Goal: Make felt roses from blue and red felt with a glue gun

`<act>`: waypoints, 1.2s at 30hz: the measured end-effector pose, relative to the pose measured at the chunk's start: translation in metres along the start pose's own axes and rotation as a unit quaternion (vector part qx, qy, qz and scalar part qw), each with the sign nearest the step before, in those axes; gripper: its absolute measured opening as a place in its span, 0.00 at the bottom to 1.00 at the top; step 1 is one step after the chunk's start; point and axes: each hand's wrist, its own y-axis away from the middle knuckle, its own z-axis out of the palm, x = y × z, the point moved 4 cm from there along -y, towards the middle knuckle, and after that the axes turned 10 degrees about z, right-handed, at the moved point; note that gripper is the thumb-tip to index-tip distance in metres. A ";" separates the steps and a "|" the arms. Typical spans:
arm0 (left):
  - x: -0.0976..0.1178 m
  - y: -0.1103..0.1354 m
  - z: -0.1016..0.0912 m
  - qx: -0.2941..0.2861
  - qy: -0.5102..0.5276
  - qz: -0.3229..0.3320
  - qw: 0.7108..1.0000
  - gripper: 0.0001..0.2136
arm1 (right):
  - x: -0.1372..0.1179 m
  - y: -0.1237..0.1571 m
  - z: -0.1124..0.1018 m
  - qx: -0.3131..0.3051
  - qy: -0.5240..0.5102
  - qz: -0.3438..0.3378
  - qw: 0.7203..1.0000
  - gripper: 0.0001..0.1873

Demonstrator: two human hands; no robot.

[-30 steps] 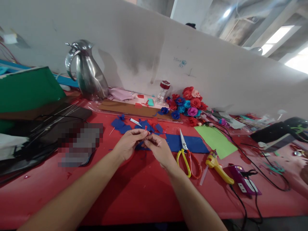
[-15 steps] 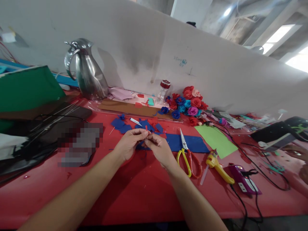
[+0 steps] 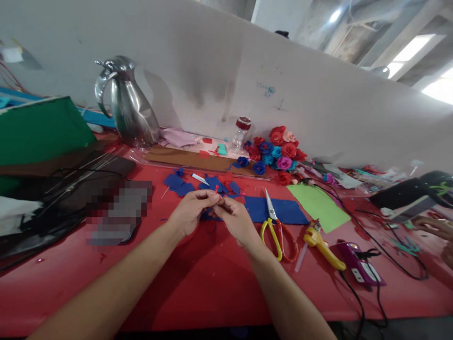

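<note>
My left hand [image 3: 191, 211] and my right hand [image 3: 233, 218] meet at the middle of the red table, fingertips pinched together. A small red piece [image 3: 216, 189], perhaps paper, sticks up from the left fingertips; the right fingers press against its lower part, which is mostly hidden. Just behind the hands lie cut blue pieces [image 3: 174, 182] and a white tube-like stick [image 3: 200, 179]. A folded blue sheet [image 3: 290, 211] extends to the right, with scissors [image 3: 272, 226] with one yellow and one red handle resting across it. Farther right is a yellow glue gun [image 3: 323, 245] with a clear stick.
A steel jug [image 3: 132, 106] and a red-lidded glass jar [image 3: 240, 134] stand along the wall. Colourful paper roses [image 3: 278, 151] are heaped beside the jar. A green sheet [image 3: 318, 205], a corded purple power strip [image 3: 361, 264] and another person's hand [image 3: 433, 226] are at right.
The red piece shows slightly more above my left fingertips; both hands stay in nearly the same place. At the right edge the other person's hand has shifted.
</note>
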 end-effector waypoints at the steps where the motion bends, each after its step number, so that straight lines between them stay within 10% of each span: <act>1: 0.000 0.000 0.000 0.002 -0.001 -0.001 1.000 0.14 | 0.000 0.000 0.001 -0.001 0.001 -0.001 1.000 0.06; 36: 0.001 0.001 -0.001 0.017 0.015 0.017 1.000 0.16 | 0.001 0.000 0.004 -0.014 0.014 -0.007 1.000 0.07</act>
